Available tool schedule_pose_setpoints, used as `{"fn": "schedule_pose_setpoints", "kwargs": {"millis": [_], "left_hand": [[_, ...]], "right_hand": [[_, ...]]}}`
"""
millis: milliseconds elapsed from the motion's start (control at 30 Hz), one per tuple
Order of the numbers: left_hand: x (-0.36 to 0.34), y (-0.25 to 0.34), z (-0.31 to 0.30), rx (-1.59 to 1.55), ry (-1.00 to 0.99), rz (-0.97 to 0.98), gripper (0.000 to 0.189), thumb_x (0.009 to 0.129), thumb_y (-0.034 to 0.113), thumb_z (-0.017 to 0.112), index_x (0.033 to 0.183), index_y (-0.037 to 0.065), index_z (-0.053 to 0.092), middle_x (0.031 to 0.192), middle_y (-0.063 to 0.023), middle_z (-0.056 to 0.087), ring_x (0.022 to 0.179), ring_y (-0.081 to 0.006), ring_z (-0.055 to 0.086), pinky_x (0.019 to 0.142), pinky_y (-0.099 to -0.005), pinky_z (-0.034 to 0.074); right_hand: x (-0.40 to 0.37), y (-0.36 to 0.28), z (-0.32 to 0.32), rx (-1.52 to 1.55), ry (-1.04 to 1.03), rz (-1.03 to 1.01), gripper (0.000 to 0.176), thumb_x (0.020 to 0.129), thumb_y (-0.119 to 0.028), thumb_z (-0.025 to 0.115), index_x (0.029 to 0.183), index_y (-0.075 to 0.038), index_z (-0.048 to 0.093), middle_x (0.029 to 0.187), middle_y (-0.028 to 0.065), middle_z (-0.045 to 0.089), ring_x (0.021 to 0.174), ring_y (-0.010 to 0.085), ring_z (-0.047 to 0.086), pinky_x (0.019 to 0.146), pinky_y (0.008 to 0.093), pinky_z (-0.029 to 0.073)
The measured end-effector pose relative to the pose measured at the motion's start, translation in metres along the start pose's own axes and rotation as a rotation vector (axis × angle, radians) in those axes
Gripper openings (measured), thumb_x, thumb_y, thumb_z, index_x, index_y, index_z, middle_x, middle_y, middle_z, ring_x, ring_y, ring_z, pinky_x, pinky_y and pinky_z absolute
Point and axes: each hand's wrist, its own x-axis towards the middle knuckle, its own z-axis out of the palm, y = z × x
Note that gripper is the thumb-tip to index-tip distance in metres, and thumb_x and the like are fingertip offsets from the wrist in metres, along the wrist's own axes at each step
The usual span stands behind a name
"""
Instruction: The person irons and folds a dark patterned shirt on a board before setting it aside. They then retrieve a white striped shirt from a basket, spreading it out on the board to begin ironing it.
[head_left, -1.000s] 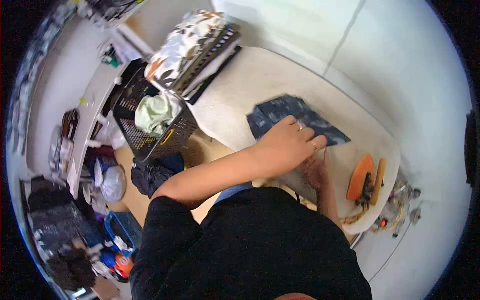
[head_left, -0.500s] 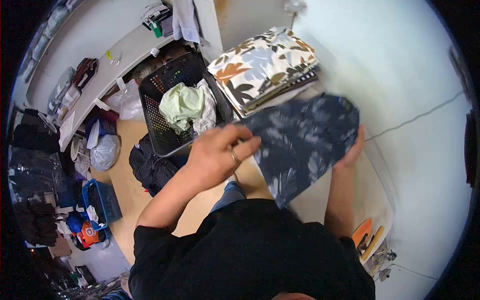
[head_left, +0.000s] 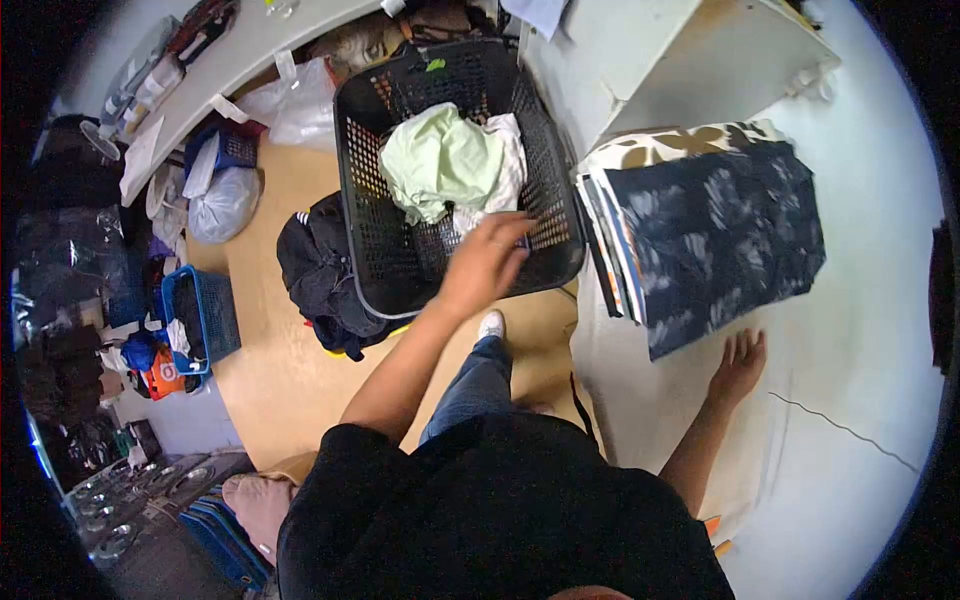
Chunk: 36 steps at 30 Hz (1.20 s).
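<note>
My left hand (head_left: pixel 485 262) reaches over the near rim of a black plastic laundry basket (head_left: pixel 362 262), fingers apart and holding nothing. Just beyond its fingertips lie a crumpled pale green cloth (head_left: pixel 445 160) and a white patterned cloth (head_left: pixel 508 150) inside the basket. My right hand (head_left: pixel 738 368) is open beside the front edge of a dark navy folded cloth (head_left: pixel 735 230) with a grey leaf print. That navy piece lies on top of a folded stack, covering most of a white leaf-print cloth (head_left: pixel 665 148).
Left of the basket, a black garment heap (head_left: pixel 320 265) lies on the floor. Farther left stand a blue basket (head_left: pixel 215 320) and a tied clear plastic bag (head_left: pixel 225 205). A white shelf (head_left: pixel 220 75) runs along the upper left; a white panel (head_left: pixel 690 75) rises behind the stack.
The navy cloth has gone from my hands onto the stack. My left hand has moved over the basket, and my right hand has let go. The view has turned left.
</note>
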Motion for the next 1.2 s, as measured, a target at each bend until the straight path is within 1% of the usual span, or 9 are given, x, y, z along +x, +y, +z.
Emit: {"fn": "schedule_pose_setpoints", "kwargs": {"millis": [100,233,500,700,833,933,1000,1133,1200], "left_hand": [[-0.04,-0.116,0.002,0.122,-0.062,-0.326,0.032,0.079,0.011,0.07,0.109,0.004,0.063,0.107,-0.0174,0.063,0.1,-0.0372,0.062,0.085,-0.0416,0.05],[-0.068,-0.237,0.023,0.0,-0.135,-0.78,0.033,0.082,0.023,0.072,0.106,0.002,0.066,0.096,-0.0163,0.069,0.094,-0.033,0.065,0.083,-0.0387,0.051],[-0.084,-0.346,0.169,-0.349,-0.55,-0.885,0.043,0.083,0.037,0.07,0.111,0.005,0.07,0.107,-0.0166,0.07,0.094,-0.0263,0.068,0.083,-0.0351,0.051],[-0.049,-0.3,0.169,-0.025,-0.412,-1.108,0.036,0.084,0.038,0.067,0.1,0.006,0.074,0.095,-0.0149,0.073,0.086,-0.0278,0.07,0.078,-0.0369,0.052],[0.014,-0.253,0.095,-0.689,0.225,-0.863,0.025,0.089,0.028,0.065,0.081,0.006,0.072,0.07,-0.0003,0.064,0.06,-0.0096,0.053,0.055,-0.0272,0.042],[0.076,-0.176,-0.024,-0.262,0.376,-0.743,0.027,0.095,0.025,0.058,0.074,0.008,0.064,0.074,0.0007,0.059,0.067,-0.009,0.05,0.063,-0.0263,0.04],[0.083,-0.178,-0.077,-0.722,0.709,-0.575,0.029,0.098,0.03,0.056,0.079,0.009,0.06,0.078,-0.0027,0.06,0.071,-0.0123,0.053,0.069,-0.0302,0.045],[0.074,-0.094,-0.177,-0.976,0.723,-0.109,0.031,0.101,0.033,0.049,0.083,0.009,0.057,0.085,-0.0075,0.064,0.083,-0.0197,0.063,0.078,-0.0372,0.051],[0.065,-0.047,-0.178,-0.922,0.88,-0.102,0.032,0.102,0.033,0.047,0.082,0.009,0.056,0.086,-0.0083,0.063,0.087,-0.0206,0.062,0.082,-0.0379,0.05]], "right_hand": [[-0.042,0.068,-0.064,-0.955,-0.204,-0.349,0.039,0.098,-0.02,0.052,0.134,-0.005,0.049,0.134,0.0156,0.053,0.118,0.025,0.054,0.094,0.0396,0.046],[-0.071,0.155,-0.134,-1.337,-0.016,-0.578,0.061,0.093,-0.025,0.062,0.138,0.009,0.038,0.142,0.0208,0.041,0.13,0.0341,0.041,0.109,0.0451,0.032],[-0.054,0.168,-0.213,-1.616,-0.407,-0.06,0.057,0.101,-0.035,0.039,0.132,0.012,0.044,0.129,0.0333,0.05,0.116,0.0462,0.051,0.097,0.0481,0.042],[-0.061,0.165,-0.225,-1.587,-0.297,0.138,0.061,0.102,-0.04,0.032,0.127,0.012,0.049,0.125,0.0385,0.051,0.113,0.0508,0.051,0.095,0.0467,0.043],[-0.053,0.201,-0.263,-1.482,-0.298,0.085,0.06,0.102,-0.04,0.032,0.129,0.011,0.049,0.132,0.0374,0.047,0.12,0.0485,0.046,0.101,0.0458,0.038],[-0.048,0.209,-0.264,-1.433,-0.346,-0.026,0.057,0.101,-0.038,0.035,0.131,0.009,0.048,0.137,0.0343,0.044,0.125,0.0451,0.044,0.105,0.0463,0.034],[-0.037,0.209,-0.252,-1.443,-0.458,-0.197,0.054,0.1,-0.035,0.04,0.131,0.009,0.047,0.138,0.0321,0.043,0.127,0.0442,0.042,0.107,0.047,0.032],[-0.072,0.124,-0.097,-1.485,-0.39,-0.773,0.054,0.087,-0.026,0.061,0.132,0.0,0.045,0.137,0.0275,0.043,0.126,0.0448,0.038,0.107,0.0509,0.031],[-0.08,0.087,-0.056,-1.623,-0.374,-0.601,0.049,0.084,-0.018,0.065,0.127,0.0,0.05,0.134,0.0256,0.045,0.124,0.0423,0.04,0.106,0.0492,0.033]]}}
